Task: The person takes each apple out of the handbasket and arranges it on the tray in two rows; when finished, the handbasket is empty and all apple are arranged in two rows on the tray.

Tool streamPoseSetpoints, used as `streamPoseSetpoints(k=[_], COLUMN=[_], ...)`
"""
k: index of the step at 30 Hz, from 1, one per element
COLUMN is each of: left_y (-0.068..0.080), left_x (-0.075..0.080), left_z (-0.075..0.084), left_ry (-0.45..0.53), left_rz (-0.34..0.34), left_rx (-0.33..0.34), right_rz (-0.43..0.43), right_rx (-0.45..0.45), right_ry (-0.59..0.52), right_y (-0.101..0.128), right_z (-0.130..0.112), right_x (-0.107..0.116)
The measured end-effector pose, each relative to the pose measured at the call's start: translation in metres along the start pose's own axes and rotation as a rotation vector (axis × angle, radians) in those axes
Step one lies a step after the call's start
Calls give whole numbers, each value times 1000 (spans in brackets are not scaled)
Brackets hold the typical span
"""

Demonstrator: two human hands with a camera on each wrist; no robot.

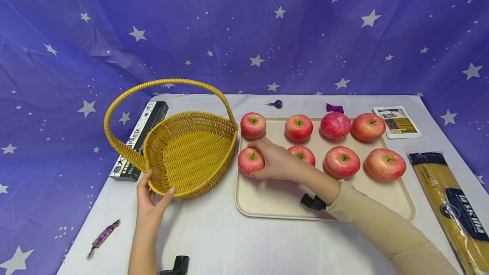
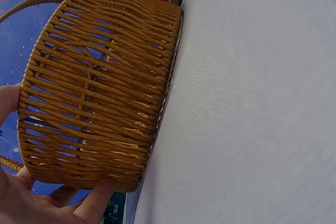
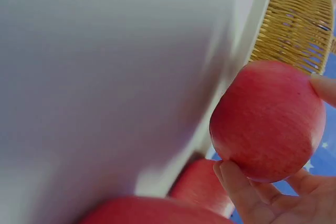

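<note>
A yellow wicker basket (image 1: 198,152) with a tall hoop handle stands on the left of the table, its inside bare. My left hand (image 1: 150,203) holds the basket's near-left rim between thumb and fingers; the left wrist view shows the fingers (image 2: 97,200) against the woven wall. On the right, my right hand (image 1: 276,160) grips a red apple (image 1: 251,161) at the left end of the beige tray (image 1: 267,207). Thumb and fingers lie round its sides in the right wrist view, where the apple (image 3: 268,121) hides part of the basket. Whether it touches the tray cannot be told.
Several other apples (image 1: 341,161) sit in two rows on the tray. A black pasta box (image 1: 141,139) lies behind the basket, a spaghetti packet (image 1: 451,207) at the right. Wrapped candies (image 1: 104,238), a purple lollipop (image 1: 276,104) and a white packet (image 1: 397,122) lie around.
</note>
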State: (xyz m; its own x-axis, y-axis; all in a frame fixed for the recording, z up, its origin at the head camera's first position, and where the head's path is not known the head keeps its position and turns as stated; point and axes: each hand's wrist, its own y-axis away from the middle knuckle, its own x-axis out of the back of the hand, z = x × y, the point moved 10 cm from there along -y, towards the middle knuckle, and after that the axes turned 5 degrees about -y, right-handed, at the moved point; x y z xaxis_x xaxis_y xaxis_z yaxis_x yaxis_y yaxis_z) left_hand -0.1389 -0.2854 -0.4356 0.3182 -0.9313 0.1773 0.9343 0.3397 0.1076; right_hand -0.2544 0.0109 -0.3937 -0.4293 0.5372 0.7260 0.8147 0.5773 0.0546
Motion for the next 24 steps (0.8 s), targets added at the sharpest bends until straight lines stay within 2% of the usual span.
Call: streamPoseSetpoints(k=[6, 11, 20, 24], left_y=[0, -1, -3, 1], left_x=[-1, -1, -2, 1], left_z=[-1, 0, 2, 10], left_ry=[6, 7, 6, -52], left_rz=[-3, -1, -8, 4], left_rx=[2, 3, -3, 12], right_rz=[-6, 18, 129, 201], right_rx=[-2, 4, 43, 34], right_ry=[8, 10, -12, -33], right_y=[-1, 3, 28, 49], right_z=[4, 1, -11, -8], right_x=[-11, -8, 30, 50])
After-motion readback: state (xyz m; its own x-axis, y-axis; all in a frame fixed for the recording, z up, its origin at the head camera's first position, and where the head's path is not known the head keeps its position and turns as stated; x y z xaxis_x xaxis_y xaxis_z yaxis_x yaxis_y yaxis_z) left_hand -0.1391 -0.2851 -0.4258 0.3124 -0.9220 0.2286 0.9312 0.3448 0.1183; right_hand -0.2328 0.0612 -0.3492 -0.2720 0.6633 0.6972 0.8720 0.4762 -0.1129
